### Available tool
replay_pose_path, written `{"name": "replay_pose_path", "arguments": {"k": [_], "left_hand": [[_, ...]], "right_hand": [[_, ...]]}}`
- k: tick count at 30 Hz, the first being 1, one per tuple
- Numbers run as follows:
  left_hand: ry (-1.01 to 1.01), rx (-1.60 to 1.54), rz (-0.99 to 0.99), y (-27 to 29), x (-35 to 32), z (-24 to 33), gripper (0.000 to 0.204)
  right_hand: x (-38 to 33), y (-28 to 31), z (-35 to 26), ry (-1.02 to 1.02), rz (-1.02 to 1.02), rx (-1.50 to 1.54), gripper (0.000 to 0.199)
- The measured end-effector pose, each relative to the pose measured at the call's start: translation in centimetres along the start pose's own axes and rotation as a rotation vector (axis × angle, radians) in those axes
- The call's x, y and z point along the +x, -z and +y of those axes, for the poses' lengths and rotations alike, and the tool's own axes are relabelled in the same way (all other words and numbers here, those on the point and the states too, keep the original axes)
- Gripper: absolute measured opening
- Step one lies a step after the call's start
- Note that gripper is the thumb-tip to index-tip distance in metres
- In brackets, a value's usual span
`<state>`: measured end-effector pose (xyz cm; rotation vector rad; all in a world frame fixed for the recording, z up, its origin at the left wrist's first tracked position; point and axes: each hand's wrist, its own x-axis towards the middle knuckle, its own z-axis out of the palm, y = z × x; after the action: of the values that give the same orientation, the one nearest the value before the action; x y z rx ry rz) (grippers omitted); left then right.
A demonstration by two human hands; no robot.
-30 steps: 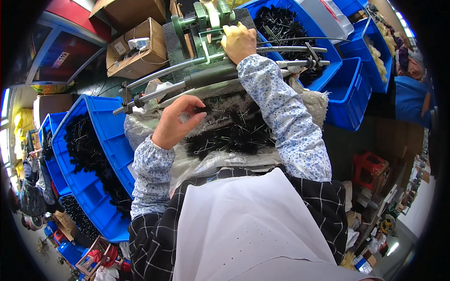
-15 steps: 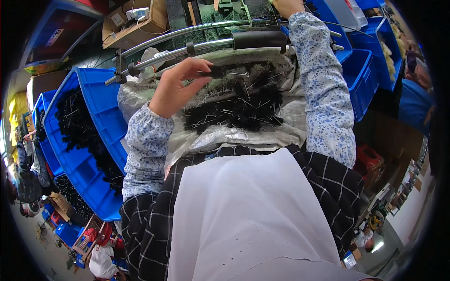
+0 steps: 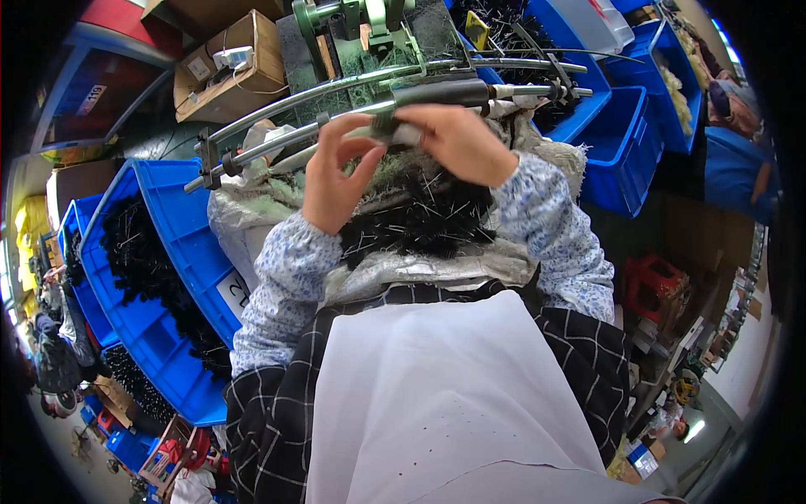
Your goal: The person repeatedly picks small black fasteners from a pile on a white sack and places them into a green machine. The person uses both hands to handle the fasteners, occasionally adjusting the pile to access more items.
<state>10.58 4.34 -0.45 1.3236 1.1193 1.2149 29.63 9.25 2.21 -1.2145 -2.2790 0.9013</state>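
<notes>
My left hand (image 3: 332, 181) and my right hand (image 3: 457, 143) meet over a heap of small black parts (image 3: 420, 218) with thin metal pins, lying in a silvery sack on my lap. Both pinch one small dark and pale piece (image 3: 390, 130) between their fingertips, just below two long curved metal bars (image 3: 336, 105) of a green machine (image 3: 361, 29). My sleeves are blue-flowered, and a white apron (image 3: 437, 403) covers my lap.
A blue crate (image 3: 180, 252) full of black parts stands at my left, more blue crates (image 3: 621, 143) at the right. Cardboard boxes (image 3: 231, 63) sit behind the machine. A red stool (image 3: 659, 286) stands low at the right.
My right hand came down from the machine at the top and joined my left hand. Both now hold one small piece over the heap. The view tilted back down.
</notes>
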Motion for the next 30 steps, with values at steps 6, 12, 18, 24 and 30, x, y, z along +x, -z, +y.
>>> {"name": "replay_pose_path", "arguments": {"k": [6,12,18,24,30], "left_hand": [[0.39,0.513,-0.933,3.9,-3.4,-3.6,0.036],[0.414,0.638,-1.089,3.9,-4.0,-4.1,0.041],[0.438,0.617,-1.057,3.8,-3.9,-3.7,0.041],[0.416,0.605,-0.967,5.2,-4.9,-5.2,0.037],[0.172,0.606,-0.745,5.1,-4.1,-4.5,0.035]], "right_hand": [[8.4,1.6,8.7,-0.102,0.428,-0.811,0.02],[9.6,1.5,10.1,-0.114,0.386,-0.812,0.021],[9.8,1.3,10.6,-0.102,0.398,-0.752,0.023],[9.8,1.3,10.3,-0.114,0.386,-0.738,0.023],[11.0,1.3,11.9,-0.097,0.321,-0.782,0.024]]}}
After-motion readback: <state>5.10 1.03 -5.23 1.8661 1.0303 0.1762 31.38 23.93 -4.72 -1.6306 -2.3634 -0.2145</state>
